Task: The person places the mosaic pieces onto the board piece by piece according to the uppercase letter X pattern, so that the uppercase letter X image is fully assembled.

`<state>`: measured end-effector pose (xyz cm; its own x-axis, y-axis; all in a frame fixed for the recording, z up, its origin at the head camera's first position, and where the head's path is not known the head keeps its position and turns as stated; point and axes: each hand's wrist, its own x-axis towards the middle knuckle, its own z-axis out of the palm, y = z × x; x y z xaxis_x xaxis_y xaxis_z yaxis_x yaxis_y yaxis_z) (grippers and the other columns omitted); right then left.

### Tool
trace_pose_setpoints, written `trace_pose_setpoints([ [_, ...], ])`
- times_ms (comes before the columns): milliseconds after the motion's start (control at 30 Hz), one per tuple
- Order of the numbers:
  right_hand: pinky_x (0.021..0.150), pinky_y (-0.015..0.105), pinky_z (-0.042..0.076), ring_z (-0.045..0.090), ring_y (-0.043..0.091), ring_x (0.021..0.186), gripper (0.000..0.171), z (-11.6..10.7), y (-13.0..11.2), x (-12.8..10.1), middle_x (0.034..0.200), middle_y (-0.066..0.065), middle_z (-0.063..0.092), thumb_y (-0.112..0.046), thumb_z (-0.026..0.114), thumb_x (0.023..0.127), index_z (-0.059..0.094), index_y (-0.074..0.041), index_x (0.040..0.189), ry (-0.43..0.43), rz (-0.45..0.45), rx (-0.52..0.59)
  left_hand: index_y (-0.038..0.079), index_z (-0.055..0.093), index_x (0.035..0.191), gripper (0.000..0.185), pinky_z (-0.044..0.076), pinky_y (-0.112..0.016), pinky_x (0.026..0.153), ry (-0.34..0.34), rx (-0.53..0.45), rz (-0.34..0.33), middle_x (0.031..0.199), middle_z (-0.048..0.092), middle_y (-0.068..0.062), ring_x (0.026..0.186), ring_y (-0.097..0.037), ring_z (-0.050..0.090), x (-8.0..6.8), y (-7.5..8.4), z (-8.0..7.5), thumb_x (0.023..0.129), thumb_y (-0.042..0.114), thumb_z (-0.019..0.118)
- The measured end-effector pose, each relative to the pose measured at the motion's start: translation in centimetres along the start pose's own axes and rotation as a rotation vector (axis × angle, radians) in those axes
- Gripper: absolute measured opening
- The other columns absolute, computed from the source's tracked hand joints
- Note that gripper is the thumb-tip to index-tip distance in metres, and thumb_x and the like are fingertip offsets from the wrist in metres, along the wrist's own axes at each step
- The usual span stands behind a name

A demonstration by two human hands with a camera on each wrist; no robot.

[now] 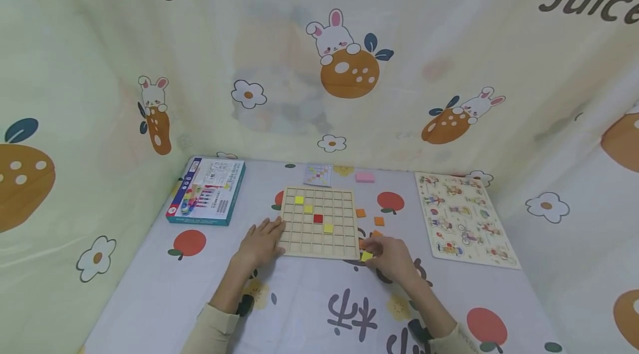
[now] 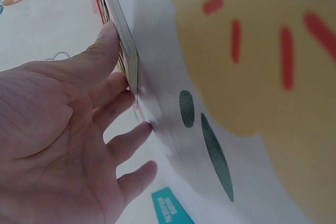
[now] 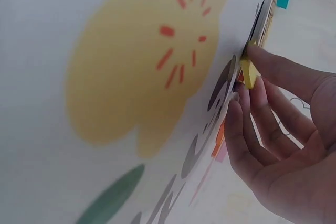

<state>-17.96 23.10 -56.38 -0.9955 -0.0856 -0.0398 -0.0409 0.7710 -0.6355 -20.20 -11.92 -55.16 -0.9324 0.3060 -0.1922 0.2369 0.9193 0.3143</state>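
A wooden grid board (image 1: 319, 222) lies in the middle of the table, with three yellow tiles and one red tile (image 1: 318, 218) set in its cells. My left hand (image 1: 260, 242) lies flat against the board's left edge (image 2: 123, 35), fingers straight. My right hand (image 1: 388, 255) is at the board's lower right corner and pinches a small yellow tile (image 1: 366, 256) between thumb and fingers (image 3: 251, 73). Loose orange tiles (image 1: 360, 213) lie on the cloth just right of the board.
A blue game box (image 1: 207, 191) sits at the back left. A picture puzzle board (image 1: 461, 220) lies at the right. A small pattern card (image 1: 318, 175) and a pink block (image 1: 365, 177) rest behind the grid board. Printed cloth walls enclose the table.
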Motion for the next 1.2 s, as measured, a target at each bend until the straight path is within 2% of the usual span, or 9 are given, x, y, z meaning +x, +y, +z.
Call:
trace_pose_setpoints([
  [233, 0.067, 0.029, 0.060, 0.068, 0.015, 0.084, 0.036, -0.7, 0.2, 0.3, 0.094, -0.002, 0.074, 0.003, 0.086, 0.078, 0.079, -0.016, 0.109, 0.010, 0.011, 0.065, 0.007, 0.041, 0.160, 0.074, 0.020, -0.064, 0.126, 0.005, -0.010, 0.008, 0.169, 0.034, -0.011, 0.157, -0.038, 0.025, 0.0, 0.1, -0.1, 0.098, 0.031, 0.074],
  [567, 0.074, 0.029, 0.058, 0.072, 0.017, 0.086, 0.037, -1.9, 1.1, 1.6, 0.098, -0.001, 0.078, -0.007, 0.085, 0.084, 0.077, -0.015, 0.119, 0.027, 0.030, 0.229, 0.008, 0.040, 0.161, 0.075, 0.020, -0.063, 0.126, 0.001, -0.002, 0.002, 0.169, 0.033, -0.009, 0.157, -0.037, 0.025, 0.1, 0.2, -0.1, 0.098, 0.032, 0.073],
  [767, 0.072, 0.032, 0.057, 0.070, 0.019, 0.082, 0.033, -1.2, 0.5, 2.6, 0.097, -0.003, 0.077, -0.014, 0.085, 0.085, 0.078, -0.016, 0.117, 0.009, 0.054, 0.273, 0.008, 0.041, 0.160, 0.075, 0.020, -0.064, 0.126, -0.003, -0.004, -0.001, 0.169, 0.034, -0.010, 0.157, -0.038, 0.026, 0.0, 0.1, -0.1, 0.097, 0.032, 0.074],
  [1200, 0.070, 0.027, 0.060, 0.074, 0.016, 0.089, 0.029, 1.0, -1.8, 4.8, 0.094, -0.005, 0.078, -0.012, 0.086, 0.086, 0.078, -0.016, 0.114, 0.007, 0.026, 0.277, 0.008, 0.041, 0.160, 0.075, 0.021, -0.066, 0.125, 0.003, -0.010, 0.006, 0.169, 0.034, -0.010, 0.157, -0.038, 0.025, -0.3, 0.2, -0.3, 0.097, 0.031, 0.074],
])
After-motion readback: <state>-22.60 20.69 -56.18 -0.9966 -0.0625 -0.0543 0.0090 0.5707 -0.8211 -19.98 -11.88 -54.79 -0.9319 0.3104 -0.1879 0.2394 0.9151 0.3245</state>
